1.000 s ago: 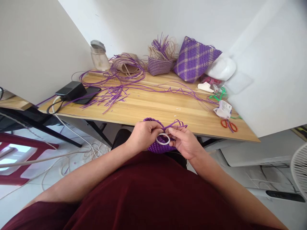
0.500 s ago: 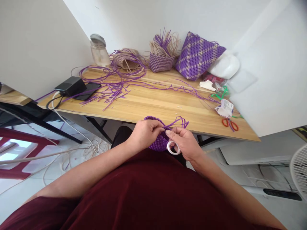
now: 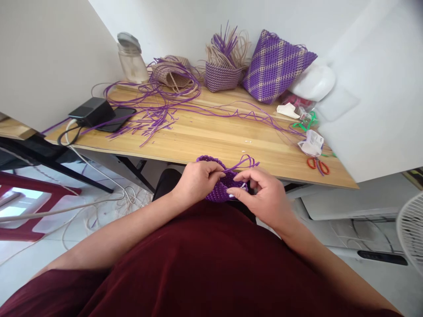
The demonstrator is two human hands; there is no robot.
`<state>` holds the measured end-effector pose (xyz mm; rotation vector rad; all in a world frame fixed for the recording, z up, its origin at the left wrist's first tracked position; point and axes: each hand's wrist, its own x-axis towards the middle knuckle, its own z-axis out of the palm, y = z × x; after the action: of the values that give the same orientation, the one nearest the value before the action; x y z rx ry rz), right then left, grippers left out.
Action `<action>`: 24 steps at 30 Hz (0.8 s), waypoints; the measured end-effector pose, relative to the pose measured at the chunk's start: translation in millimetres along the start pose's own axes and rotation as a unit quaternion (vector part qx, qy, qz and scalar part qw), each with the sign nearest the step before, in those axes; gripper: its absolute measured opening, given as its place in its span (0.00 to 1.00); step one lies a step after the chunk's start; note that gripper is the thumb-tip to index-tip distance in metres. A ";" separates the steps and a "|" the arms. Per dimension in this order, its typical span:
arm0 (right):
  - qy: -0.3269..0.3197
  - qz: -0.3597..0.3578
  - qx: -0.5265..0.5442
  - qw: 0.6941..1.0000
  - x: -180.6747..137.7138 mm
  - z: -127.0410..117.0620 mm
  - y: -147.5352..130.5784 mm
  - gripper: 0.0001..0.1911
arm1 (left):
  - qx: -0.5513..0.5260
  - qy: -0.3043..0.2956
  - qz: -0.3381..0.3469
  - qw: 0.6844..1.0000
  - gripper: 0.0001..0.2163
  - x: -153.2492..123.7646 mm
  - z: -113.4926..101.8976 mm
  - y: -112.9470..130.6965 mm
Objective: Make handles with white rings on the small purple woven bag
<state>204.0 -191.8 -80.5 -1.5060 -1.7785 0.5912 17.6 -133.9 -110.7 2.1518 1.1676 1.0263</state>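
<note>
My left hand (image 3: pixel 197 181) grips a small purple woven piece (image 3: pixel 220 188) just in front of the wooden table's (image 3: pixel 211 141) near edge, fingers pinched on its top. My right hand (image 3: pixel 264 196) is closed around a white ring (image 3: pixel 237 190), which shows only as a sliver under the fingers, pressed against the woven piece. Loose purple strips (image 3: pixel 243 163) loop up from the piece between both hands.
On the table lie tangled purple strips (image 3: pixel 155 110), a jar (image 3: pixel 130 57), woven baskets (image 3: pixel 223 72), a purple plaid woven bag (image 3: pixel 276 66), red-handled scissors (image 3: pixel 317 165), a white packet (image 3: pixel 312 143) and a black box with cable (image 3: pixel 90 112). A fan (image 3: pixel 411 229) stands at right.
The white ring moved from between my hands into my right palm, now mostly hidden. My right hand rose and closed over it against the woven piece. The camera tilted slightly.
</note>
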 end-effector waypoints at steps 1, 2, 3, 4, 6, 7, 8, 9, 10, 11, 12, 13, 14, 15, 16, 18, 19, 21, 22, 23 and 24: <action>0.004 0.005 0.001 1.000 -1.1 -3.0 -0.8 0.11 | 0.002 0.002 0.000 1.000 0.05 -0.2 0.1 -0.7; -0.001 0.022 0.019 1.000 -2.2 -4.9 -0.9 0.11 | 0.005 0.003 0.001 1.000 0.05 -0.5 0.3 -1.3; -0.012 0.046 0.045 0.998 -3.1 -5.9 -0.4 0.11 | 0.008 0.002 0.001 1.000 0.05 -0.7 0.5 -1.6; -0.021 0.068 0.071 0.995 -4.1 -6.0 0.6 0.11 | 0.011 -0.001 0.002 1.000 0.05 -1.0 0.8 -1.8; -0.032 0.098 0.113 0.988 -5.9 -4.6 3.0 0.11 | 0.015 -0.006 0.001 1.000 0.05 -1.4 1.1 -1.6; -0.039 0.106 0.135 0.984 -6.7 -3.4 4.0 0.11 | 0.016 -0.008 0.001 1.000 0.05 -1.6 1.2 -1.3; -0.051 0.111 0.160 0.979 -7.4 -2.3 4.7 0.11 | 0.016 -0.009 0.001 1.000 0.05 -1.8 1.3 -1.0; -0.065 0.115 0.187 0.973 -7.8 -1.4 5.0 0.11 | 0.016 -0.010 0.002 1.000 0.05 -1.9 1.2 -0.7; -0.081 0.121 0.213 0.966 -8.0 -0.6 5.0 0.11 | 0.016 -0.010 0.003 1.000 0.05 -2.1 1.2 -0.3; -0.098 0.128 0.236 0.958 -8.1 -0.1 4.8 0.11 | 0.016 -0.010 0.004 1.000 0.05 -2.3 1.1 -0.1; -0.113 0.136 0.252 0.951 -8.0 0.3 4.5 0.11 | 0.016 -0.010 0.006 1.000 0.05 -2.6 1.1 0.2; -0.123 0.143 0.264 0.946 -7.9 0.6 4.3 0.10 | 0.017 -0.010 0.007 1.000 0.05 -2.8 1.1 0.4; -0.128 0.148 0.275 0.941 -7.8 1.0 4.2 0.10 | 0.019 -0.010 0.008 1.000 0.05 -3.1 1.3 0.6; -0.133 0.154 0.286 0.936 -7.7 1.4 4.3 0.10 | 0.021 -0.011 0.010 1.000 0.05 -3.5 1.5 0.8; -0.137 0.161 0.297 0.931 -7.6 2.0 4.5 0.11 | 0.022 -0.012 0.013 1.000 0.05 -3.8 1.7 1.0; -0.137 0.184 0.324 0.918 -6.9 3.1 5.2 0.14 | 0.026 -0.012 0.022 0.999 0.05 -4.6 2.4 1.2; -0.135 0.200 0.338 0.910 -6.2 3.5 5.5 0.15 | 0.027 -0.012 0.028 0.999 0.05 -4.9 2.7 1.1; -0.133 0.238 0.375 0.886 -4.0 2.9 5.2 0.17 | 0.025 -0.012 0.034 0.999 0.05 -5.4 3.1 0.7; -0.133 0.258 0.398 0.870 -2.6 1.8 4.7 0.18 | 0.023 -0.014 0.034 0.999 0.06 -5.5 3.1 0.2; -0.135 0.276 0.422 0.853 -1.3 0.3 3.8 0.20 | 0.021 -0.015 0.033 0.999 0.06 -5.6 3.0 -0.4; -0.138 0.290 0.446 0.835 -0.3 -1.6 2.6 0.21 | 0.019 -0.015 0.031 0.999 0.06 -5.6 2.8 -1.0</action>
<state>206.9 -191.7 -81.5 -1.2527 -0.8973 1.7327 17.4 -138.3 -115.2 2.2382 1.1212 1.0010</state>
